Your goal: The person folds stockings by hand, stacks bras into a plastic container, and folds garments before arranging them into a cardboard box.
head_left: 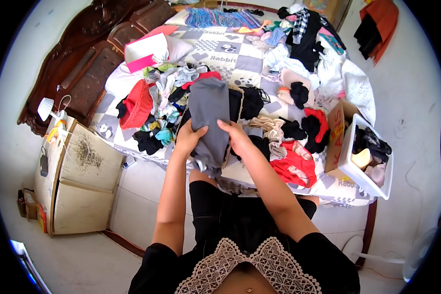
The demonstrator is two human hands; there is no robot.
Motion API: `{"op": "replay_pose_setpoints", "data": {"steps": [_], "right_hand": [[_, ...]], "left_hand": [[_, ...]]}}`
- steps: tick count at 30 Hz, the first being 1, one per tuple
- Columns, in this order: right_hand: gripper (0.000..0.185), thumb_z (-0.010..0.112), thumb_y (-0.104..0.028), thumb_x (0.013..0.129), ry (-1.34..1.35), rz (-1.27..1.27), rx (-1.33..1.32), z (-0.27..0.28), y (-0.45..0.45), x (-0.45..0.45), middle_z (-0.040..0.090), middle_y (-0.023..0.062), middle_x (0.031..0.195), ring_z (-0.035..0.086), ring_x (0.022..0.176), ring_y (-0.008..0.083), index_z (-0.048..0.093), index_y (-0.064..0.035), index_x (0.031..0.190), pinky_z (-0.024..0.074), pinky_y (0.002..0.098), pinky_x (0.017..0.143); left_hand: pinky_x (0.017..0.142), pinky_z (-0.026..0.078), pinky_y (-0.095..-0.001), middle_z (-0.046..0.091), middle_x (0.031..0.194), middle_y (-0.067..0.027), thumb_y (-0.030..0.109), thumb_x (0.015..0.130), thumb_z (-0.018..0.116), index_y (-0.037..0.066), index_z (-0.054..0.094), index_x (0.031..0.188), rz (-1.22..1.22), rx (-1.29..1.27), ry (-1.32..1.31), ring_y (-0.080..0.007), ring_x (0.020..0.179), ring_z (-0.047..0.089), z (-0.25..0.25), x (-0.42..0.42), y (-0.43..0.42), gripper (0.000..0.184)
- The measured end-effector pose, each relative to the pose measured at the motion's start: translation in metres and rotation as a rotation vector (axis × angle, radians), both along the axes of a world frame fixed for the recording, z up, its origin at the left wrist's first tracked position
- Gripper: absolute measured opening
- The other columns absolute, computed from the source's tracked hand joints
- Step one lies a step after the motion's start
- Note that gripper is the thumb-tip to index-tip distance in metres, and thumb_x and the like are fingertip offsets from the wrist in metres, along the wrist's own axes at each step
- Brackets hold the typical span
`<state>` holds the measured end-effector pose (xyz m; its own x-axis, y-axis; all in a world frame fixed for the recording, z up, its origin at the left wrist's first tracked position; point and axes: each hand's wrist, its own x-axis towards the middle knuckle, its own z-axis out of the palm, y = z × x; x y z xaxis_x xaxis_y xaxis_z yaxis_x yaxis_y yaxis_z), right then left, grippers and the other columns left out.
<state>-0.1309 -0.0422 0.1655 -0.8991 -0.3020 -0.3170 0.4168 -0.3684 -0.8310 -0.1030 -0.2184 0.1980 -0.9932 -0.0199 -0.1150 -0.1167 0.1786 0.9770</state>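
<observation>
A long grey cloth, folded narrow, lies over a box of dark clothing at the near side of the bed. My left hand grips its left edge, with the thumb on top. On its right edge my right hand holds the same cloth, thumb on top and fingers hidden beneath. The lower end of the cloth hangs bunched near my knees. Beside my right hand lie black and beige garments. Left of my left hand are a red basket and a mixed heap of small clothes.
A white bin with clothes and a cardboard box stand at the bed's right edge. A pink-and-white box sits near the headboard. More clothes pile up at the far right. A cabinet is at the left.
</observation>
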Motion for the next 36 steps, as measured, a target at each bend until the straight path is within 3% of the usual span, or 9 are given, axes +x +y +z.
{"op": "replay_pose_setpoints", "data": {"steps": [1,6,9,12,14,16,22,26,36], "right_hand": [[0.058,0.071,-0.031,0.077,-0.032,0.015,-0.134,0.012,0.004,0.002,0.058,0.0103,0.115,0.056,0.104,0.0219,0.050,-0.0003,0.122,0.0435,0.0349,0.089],[0.054,0.072,-0.024,0.077,-0.161,0.116,-0.354,0.042,0.022,0.011,0.060,0.0099,0.112,0.058,0.102,0.0209,0.051,-0.0025,0.122,0.0455,0.0366,0.089],[0.042,0.069,-0.008,0.076,0.153,0.105,0.024,0.046,0.032,0.019,0.062,0.0076,0.107,0.060,0.096,0.0189,0.055,-0.0028,0.116,0.0468,0.0342,0.085],[0.038,0.066,-0.006,0.077,0.486,0.236,0.268,0.045,0.040,0.033,0.063,0.0044,0.103,0.061,0.092,0.0178,0.056,-0.0019,0.113,0.0471,0.0335,0.083],[0.039,0.066,-0.007,0.075,0.564,0.304,0.363,0.066,0.044,0.048,0.065,0.0056,0.099,0.062,0.088,0.0172,0.056,-0.0022,0.113,0.0470,0.0322,0.081],[0.034,0.070,-0.007,0.073,0.786,0.494,0.853,0.092,0.048,0.062,0.065,0.0057,0.084,0.059,0.077,0.0123,0.057,0.0019,0.103,0.0473,0.0290,0.072],[0.038,0.073,-0.008,0.071,0.675,0.570,0.613,0.084,0.099,0.070,0.065,0.0057,0.088,0.057,0.081,0.0095,0.060,0.0036,0.105,0.0457,0.0255,0.076],[0.044,0.075,-0.007,0.071,0.397,0.346,0.301,0.091,0.119,0.077,0.064,0.0044,0.098,0.058,0.087,0.0097,0.059,0.0024,0.111,0.0460,0.0256,0.082],[0.048,0.071,-0.013,0.077,0.165,-0.050,-0.096,0.081,0.010,0.003,0.062,0.0106,0.104,0.061,0.089,0.0202,0.052,0.0024,0.117,0.0489,0.0333,0.082]], "left_hand": [[0.088,0.044,-0.0315,0.061,0.111,-0.0133,0.016,0.080,0.068,-0.005,0.050,0.120,-0.040,0.291,0.022,-0.0215,0.098,0.059,0.010,0.009,0.005,0.049],[0.083,0.046,-0.0319,0.064,0.105,-0.0130,0.024,0.080,0.070,-0.004,0.051,0.120,-0.202,0.295,0.132,-0.0216,0.092,0.061,0.022,0.037,0.019,0.052],[0.063,0.048,-0.0409,0.062,0.065,-0.0162,0.036,0.081,0.067,0.001,0.060,0.093,0.236,-0.828,0.201,-0.0355,0.065,0.061,0.061,0.050,0.028,0.037],[0.076,0.046,-0.0416,0.062,0.100,-0.0144,0.033,0.074,0.071,0.005,0.058,0.102,0.333,-0.769,0.766,-0.0334,0.092,0.059,0.089,0.046,0.026,0.041],[0.090,0.042,-0.0417,0.058,0.115,-0.0138,0.034,0.075,0.068,0.006,0.057,0.109,-0.163,-0.730,1.076,-0.0337,0.110,0.051,0.110,0.036,0.033,0.045],[0.091,0.041,-0.0419,0.060,0.112,-0.0134,0.040,0.077,0.063,0.007,0.056,0.114,-0.528,-0.561,0.986,-0.0329,0.109,0.053,0.099,0.027,0.043,0.050],[0.069,0.047,-0.0321,0.065,0.083,-0.0126,0.024,0.069,0.077,0.001,0.063,0.096,-0.807,-0.528,0.333,-0.0231,0.074,0.063,0.077,0.021,0.004,0.038],[0.064,0.043,-0.0217,0.059,0.076,0.0047,0.008,0.081,0.068,-0.001,0.064,0.093,-0.475,-0.201,0.180,-0.0032,0.070,0.048,0.030,0.001,-0.045,0.015],[0.082,0.051,-0.0321,0.064,0.102,-0.0133,0.014,0.093,0.045,-0.004,0.055,0.116,0.099,0.692,-0.171,-0.0210,0.089,0.063,0.008,-0.049,-0.006,0.031]]}}
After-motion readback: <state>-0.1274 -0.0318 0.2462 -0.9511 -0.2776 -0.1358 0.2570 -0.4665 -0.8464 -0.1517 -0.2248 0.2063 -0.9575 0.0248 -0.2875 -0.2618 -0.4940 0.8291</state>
